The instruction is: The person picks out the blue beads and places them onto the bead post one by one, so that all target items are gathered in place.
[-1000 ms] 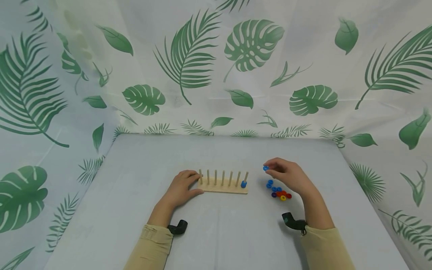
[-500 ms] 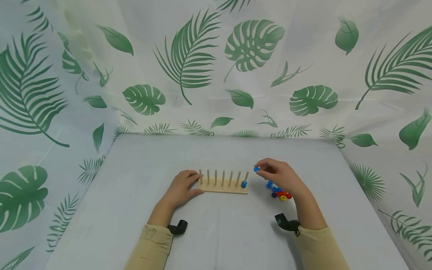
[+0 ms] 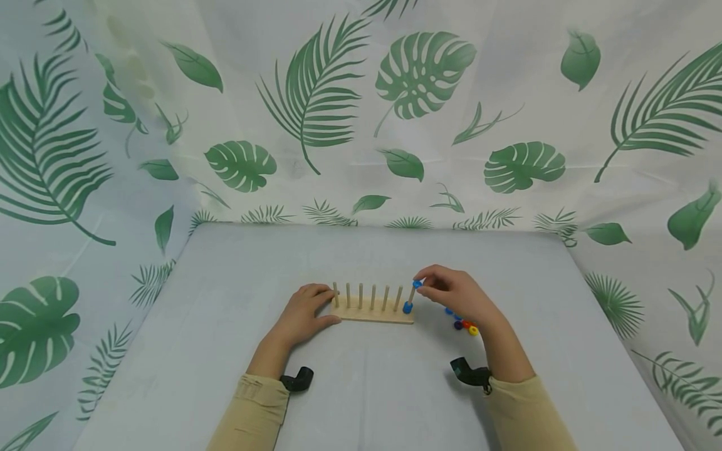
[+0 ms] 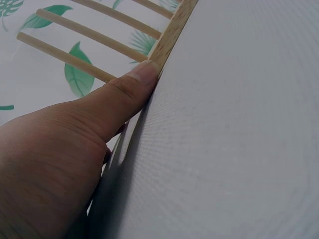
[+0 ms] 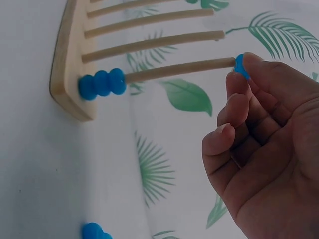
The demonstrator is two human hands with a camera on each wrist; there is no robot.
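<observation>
Pale fabric printed with green leaves forms the backdrop (image 3: pixel 338 188) on the far side and at left and right, around a table (image 3: pixel 361 394) covered in light grey-white. Near the middle lies a wooden peg stand (image 3: pixel 372 316), its base flat on the surface and its seven pegs in a row from left to right.

At the stand's left end, the left hand (image 3: pixel 303 316) grips the base, with the thumb along the near edge and the other fingers toward the far side, mostly hidden in the left wrist view.

Just right of the stand, the right hand (image 3: pixel 459 295) pinches a blue ring (image 5: pixel 240 65) between thumb and index finger, the remaining fingers curled loosely. That ring is at the tip of the rightmost peg; whether the peg has entered its hole I cannot tell. Low on the same peg sit three blue beads (image 5: pixel 102 83), stacked against the base.

Farther right, partly covered by the hand and forearm, loose blue, purple, red and yellow rings (image 3: pixel 473 331) lie close together. Both arms wear tan sleeves (image 3: pixel 521 413).
</observation>
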